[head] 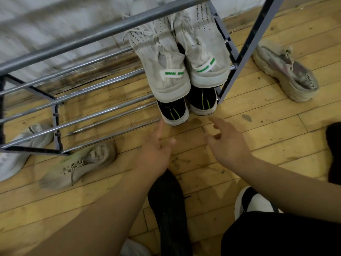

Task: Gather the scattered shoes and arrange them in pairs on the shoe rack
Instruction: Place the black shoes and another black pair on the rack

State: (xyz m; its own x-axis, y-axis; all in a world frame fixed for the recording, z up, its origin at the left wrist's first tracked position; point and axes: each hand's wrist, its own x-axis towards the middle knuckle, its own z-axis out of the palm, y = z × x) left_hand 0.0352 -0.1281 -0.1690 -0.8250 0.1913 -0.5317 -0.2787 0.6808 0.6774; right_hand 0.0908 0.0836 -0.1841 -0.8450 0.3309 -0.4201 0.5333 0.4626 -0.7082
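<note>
A grey metal shoe rack [103,115] stands against the wall. A pair of pale grey sneakers [171,58] with green heel tabs sits on its upper bars at the right end. Below them a black pair with green stripes [175,111] rests on the lowest bars. My left hand [156,146] and my right hand [227,143] hover just in front of the black pair, both open and holding nothing. A beige sneaker [79,163] lies on the floor to the left. A beige and pink sneaker [286,71] lies right of the rack. A black shoe [169,209] lies under my forearms.
A white sneaker [20,150] lies behind the rack's left end frame. A black and white shoe [256,202] is by my dark trouser leg at the lower right, and a dark object [334,154] sits at the right edge. The floor is wooden boards.
</note>
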